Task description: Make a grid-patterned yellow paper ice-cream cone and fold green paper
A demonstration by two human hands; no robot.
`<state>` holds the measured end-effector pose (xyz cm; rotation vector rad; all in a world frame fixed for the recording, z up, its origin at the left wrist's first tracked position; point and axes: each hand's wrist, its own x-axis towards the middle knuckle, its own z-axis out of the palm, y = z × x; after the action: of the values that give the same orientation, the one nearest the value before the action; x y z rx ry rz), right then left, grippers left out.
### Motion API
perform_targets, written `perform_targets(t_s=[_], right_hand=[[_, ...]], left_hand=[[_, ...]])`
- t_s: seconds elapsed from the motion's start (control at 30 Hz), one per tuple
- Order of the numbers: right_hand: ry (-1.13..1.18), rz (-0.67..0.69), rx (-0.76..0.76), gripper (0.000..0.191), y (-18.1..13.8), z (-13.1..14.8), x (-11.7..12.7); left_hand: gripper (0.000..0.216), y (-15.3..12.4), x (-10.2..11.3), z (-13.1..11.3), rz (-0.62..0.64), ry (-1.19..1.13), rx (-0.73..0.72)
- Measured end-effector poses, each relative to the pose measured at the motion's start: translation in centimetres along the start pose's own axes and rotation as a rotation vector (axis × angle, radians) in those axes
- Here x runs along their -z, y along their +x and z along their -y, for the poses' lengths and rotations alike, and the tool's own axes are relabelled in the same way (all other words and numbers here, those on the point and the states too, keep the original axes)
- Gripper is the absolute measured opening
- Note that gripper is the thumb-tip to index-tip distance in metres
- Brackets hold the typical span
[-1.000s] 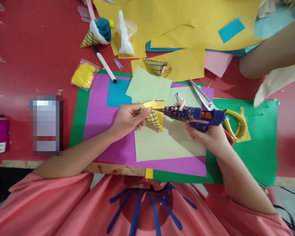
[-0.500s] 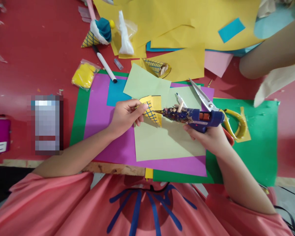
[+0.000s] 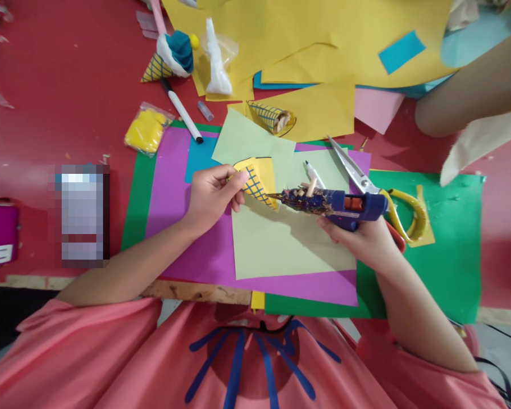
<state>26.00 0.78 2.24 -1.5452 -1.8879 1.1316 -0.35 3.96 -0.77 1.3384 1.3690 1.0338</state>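
At the near edge of the red table (image 3: 34, 147), we have a green sheet (image 3: 443, 250) with a purple sheet (image 3: 204, 250) on it and pale green paper (image 3: 298, 250) on top. Above that, our left hand (image 3: 213, 196) has thumb and fingers clamped on the left side of a gridded yellow paper (image 3: 255, 184). Our right hand (image 3: 364, 241) is wrapped around a blue glue gun (image 3: 335, 202), its tip at the gridded paper's right side. Scissors (image 3: 354, 167) lie beside the gun. Farther from that edge, we see a rolled cone (image 3: 264, 115) and yellow sheets (image 3: 344, 28).
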Motion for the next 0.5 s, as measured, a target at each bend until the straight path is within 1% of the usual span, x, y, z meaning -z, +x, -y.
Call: perform_targets(t_s=[0.17, 0.37, 0.5], right_hand=[[0.002, 0.0, 0.005, 0.02, -0.02, -0.03, 0.01], [0.0, 0.009, -0.029, 0.018, -0.17, -0.23, 0.15], [0.071, -0.047, -0.084, 0.019, -0.06, -0.12, 0.22]], left_hand=[[0.036, 0.14, 0.14, 0.26, -0.048, -0.001, -0.001], [0.033, 0.19, 0.22, 0.26, -0.07, 0.032, 0.02], [0.034, 0.17, 0.15, 0.04, -0.051, 0.049, 0.028]])
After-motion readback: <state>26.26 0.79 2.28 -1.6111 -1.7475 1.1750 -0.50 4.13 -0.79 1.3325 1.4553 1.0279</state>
